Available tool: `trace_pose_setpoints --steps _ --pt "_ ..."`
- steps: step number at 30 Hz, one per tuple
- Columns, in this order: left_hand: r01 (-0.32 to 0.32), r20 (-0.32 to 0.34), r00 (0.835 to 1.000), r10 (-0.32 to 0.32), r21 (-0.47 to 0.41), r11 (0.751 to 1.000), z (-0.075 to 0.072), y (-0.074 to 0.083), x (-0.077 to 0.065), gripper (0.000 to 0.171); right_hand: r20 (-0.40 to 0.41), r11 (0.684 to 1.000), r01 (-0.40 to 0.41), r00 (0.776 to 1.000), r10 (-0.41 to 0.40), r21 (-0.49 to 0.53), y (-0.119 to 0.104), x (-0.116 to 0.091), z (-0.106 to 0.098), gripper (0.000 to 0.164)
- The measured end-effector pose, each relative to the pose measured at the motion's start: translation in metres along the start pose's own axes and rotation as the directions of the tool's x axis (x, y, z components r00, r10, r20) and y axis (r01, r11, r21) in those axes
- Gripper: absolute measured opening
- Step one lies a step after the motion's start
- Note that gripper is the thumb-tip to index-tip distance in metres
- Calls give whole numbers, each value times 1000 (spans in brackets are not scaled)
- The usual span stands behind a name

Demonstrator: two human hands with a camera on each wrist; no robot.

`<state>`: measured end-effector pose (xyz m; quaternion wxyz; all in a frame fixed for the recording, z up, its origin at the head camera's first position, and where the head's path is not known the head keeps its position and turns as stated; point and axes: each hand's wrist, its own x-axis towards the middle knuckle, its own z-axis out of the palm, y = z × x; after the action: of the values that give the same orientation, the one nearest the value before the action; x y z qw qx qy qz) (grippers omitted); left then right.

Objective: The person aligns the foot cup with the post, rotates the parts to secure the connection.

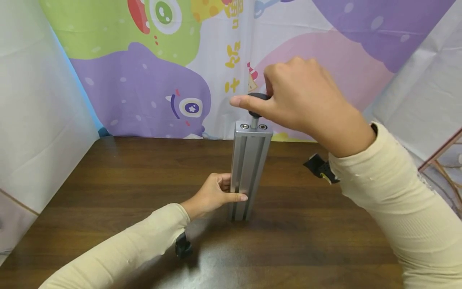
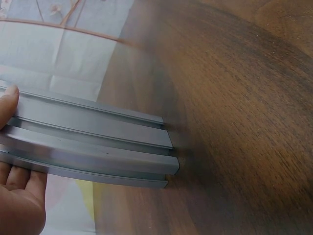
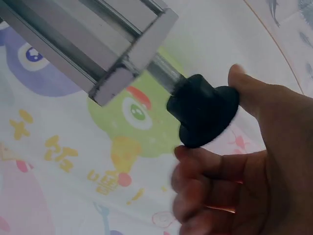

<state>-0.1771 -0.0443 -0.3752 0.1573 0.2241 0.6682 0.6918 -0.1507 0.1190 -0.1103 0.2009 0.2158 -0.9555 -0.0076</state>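
Note:
An aluminium extrusion profile (image 1: 250,164) stands upright on the wooden table, its grooved sides facing outward. My left hand (image 1: 213,194) grips its lower part, thumb (image 1: 239,197) across the front and fingers behind. A black levelling foot (image 3: 203,110) sticks out of the top end on a metal stud (image 3: 164,73), its wide disc uppermost. Over it, my right hand (image 1: 303,94) pinches the disc's rim between thumb and index finger. The other right fingers are curled beneath the palm in the right wrist view. Two round screw heads flank the stud on the end face.
The dark wooden table (image 1: 119,176) runs back to a cartoon-printed cloth (image 1: 173,96). White cloth walls (image 1: 39,100) rise at both sides. Black straps (image 1: 319,166) hang at the wrists below the cream sleeves (image 1: 390,192).

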Motion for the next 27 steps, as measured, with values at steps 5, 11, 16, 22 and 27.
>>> trace_pose_setpoints --steps 5,11,16,22,27 --pt "9 -2 1000 -9 -3 1000 -1 -1 0 40 155 983 156 973 -170 102 13 0 -6 60" --pt "-3 4 1000 3 0 1000 -1 -1 -1 40 196 837 470 826 -529 281 31 5 -8 45" --pt "-7 1 1000 7 5 1000 -1 -1 -1 39 178 805 524 795 -579 278 34 8 -8 50" --pt "-3 5 1000 3 5 1000 -1 -1 0 41 168 866 442 859 -484 232 27 8 -8 26" --pt "2 3 1000 -2 1 1000 0 -1 -1 41 102 967 227 965 -239 116 13 4 -4 45"
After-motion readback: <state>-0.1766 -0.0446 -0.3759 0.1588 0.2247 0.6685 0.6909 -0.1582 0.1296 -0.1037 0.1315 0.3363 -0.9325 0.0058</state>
